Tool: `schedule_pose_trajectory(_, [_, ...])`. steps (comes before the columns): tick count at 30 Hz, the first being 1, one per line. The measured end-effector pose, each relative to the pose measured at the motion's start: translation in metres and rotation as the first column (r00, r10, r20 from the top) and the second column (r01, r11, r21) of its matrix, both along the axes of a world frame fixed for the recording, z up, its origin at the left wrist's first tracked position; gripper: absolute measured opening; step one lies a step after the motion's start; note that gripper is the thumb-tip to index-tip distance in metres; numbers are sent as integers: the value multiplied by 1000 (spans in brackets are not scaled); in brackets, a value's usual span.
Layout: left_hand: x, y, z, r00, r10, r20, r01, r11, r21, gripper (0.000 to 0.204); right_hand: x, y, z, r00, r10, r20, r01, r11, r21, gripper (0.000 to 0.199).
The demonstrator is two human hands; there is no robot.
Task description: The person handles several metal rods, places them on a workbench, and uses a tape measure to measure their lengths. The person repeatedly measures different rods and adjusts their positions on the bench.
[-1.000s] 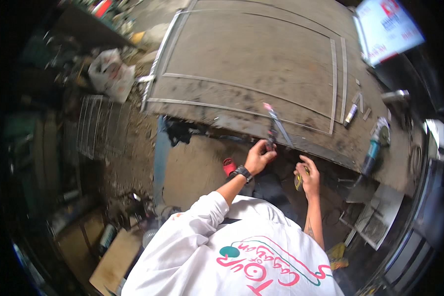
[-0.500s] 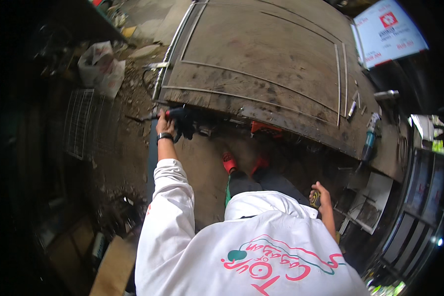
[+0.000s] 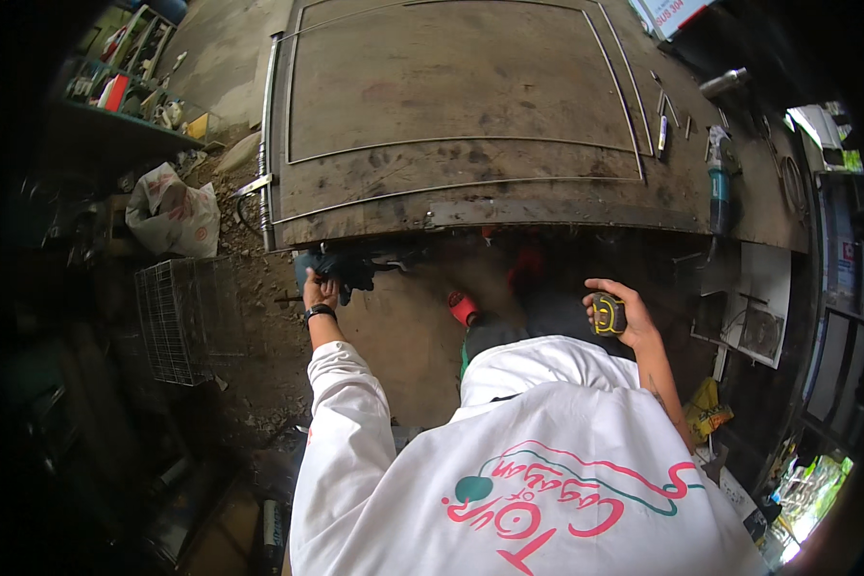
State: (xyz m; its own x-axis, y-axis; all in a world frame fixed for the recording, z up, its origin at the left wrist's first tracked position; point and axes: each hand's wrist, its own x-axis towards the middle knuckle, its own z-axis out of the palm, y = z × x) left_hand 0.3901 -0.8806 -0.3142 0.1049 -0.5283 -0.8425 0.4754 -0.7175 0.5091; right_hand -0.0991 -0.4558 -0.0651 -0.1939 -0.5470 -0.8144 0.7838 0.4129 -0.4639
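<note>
The left hand (image 3: 319, 288) is stretched out under the near left corner of the big steel desk (image 3: 461, 106), its fingers closed around a dark power tool (image 3: 341, 269) that hangs just below the desk's edge; the tool's shape is half lost in shadow, so its kind cannot be told. A dark band sits on that wrist. The right hand (image 3: 622, 317) is raised nearer the body, fingers curled narrowly around a small black and yellow tape measure (image 3: 607, 313).

Well to the left of the left-hand fingers a wire mesh basket (image 3: 175, 322) stands on the dirt floor; its contents cannot be made out. Beyond it lies a white plastic sack (image 3: 171, 211), crumpled, its contents hidden. Farther up and left, a shelf (image 3: 130, 106) carries small boxes and bottles too blurred to name.

Between the two hands, red footwear (image 3: 463, 307) shows under the desk. Far above the right-hand fingers, a blue-bodied grinder (image 3: 719, 182) lies on the desk's right end with a few thin rods (image 3: 664, 120) beside it. The white shirt (image 3: 509, 470) fills the lower frame and hides the floor there.
</note>
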Motion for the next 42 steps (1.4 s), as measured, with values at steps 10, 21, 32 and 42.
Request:
schedule_pose_trajectory(10, [-279,196,194,612,-757,-229,682,652,-332,36,-33,-84,26,485,524,-700,-746,666,-19,102])
schedule_pose_trajectory(21, [-397,223,245,474,-861,-183,836,505,-216,14,-112,-130,43,125,524,-843,-968,250,12,108])
schedule_pose_trajectory(32, [-271,81,197,945,-324,37,297,807,-510,16,-140,-171,-22,203,811,-548,-953,292,78,54])
schedule_pose_trajectory(42, [-249,37,94,63,26,998,851,521,-67,96,-82,-298,-44,181,678,-712,-870,449,206,44])
